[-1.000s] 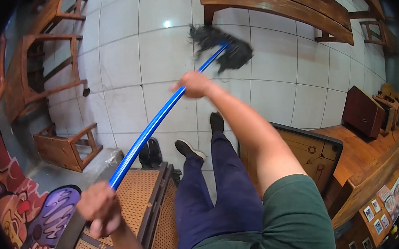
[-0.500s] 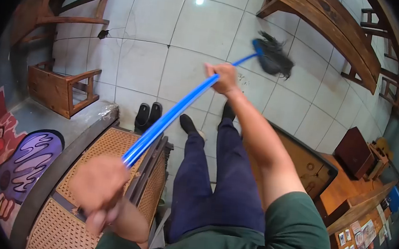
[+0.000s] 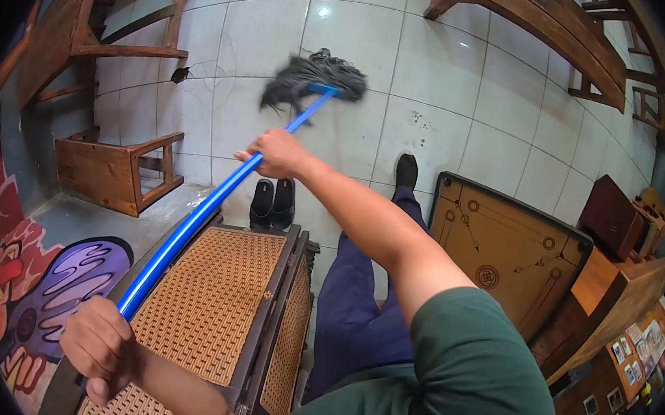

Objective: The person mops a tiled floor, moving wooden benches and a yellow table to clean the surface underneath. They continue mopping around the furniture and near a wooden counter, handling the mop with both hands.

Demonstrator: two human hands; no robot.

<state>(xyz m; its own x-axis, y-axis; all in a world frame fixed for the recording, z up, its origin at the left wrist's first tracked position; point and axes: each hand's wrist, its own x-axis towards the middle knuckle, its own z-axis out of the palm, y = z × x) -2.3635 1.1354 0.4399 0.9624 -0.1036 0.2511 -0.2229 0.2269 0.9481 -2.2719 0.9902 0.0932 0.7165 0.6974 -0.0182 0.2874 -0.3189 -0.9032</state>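
Note:
A mop with a blue handle (image 3: 188, 226) slants across the view from lower left to upper middle. My left hand (image 3: 97, 345) is wrapped round its top end, above the woven cabinet. Farther down the handle my right hand (image 3: 280, 154) grips it with the arm stretched forward. The dark grey mop head (image 3: 320, 80) lies spread on the white tiled floor (image 3: 355, 43), its left strands blurred by motion. Some small dark spots (image 3: 419, 120) mark the tiles to the right of the mop head.
Black slippers (image 3: 273, 204) lie beside the woven-panel cabinet (image 3: 214, 300). A small wooden stool (image 3: 106, 172) and a wooden chair (image 3: 86, 36) stand at left. At right are a wooden bench (image 3: 546, 28), a carrom board (image 3: 494, 253) and a wooden desk (image 3: 607, 318).
The mop head has swept left across the tiles from the right side. Both hands have moved left with the handle, the right one also a little nearer. My view has shifted slightly.

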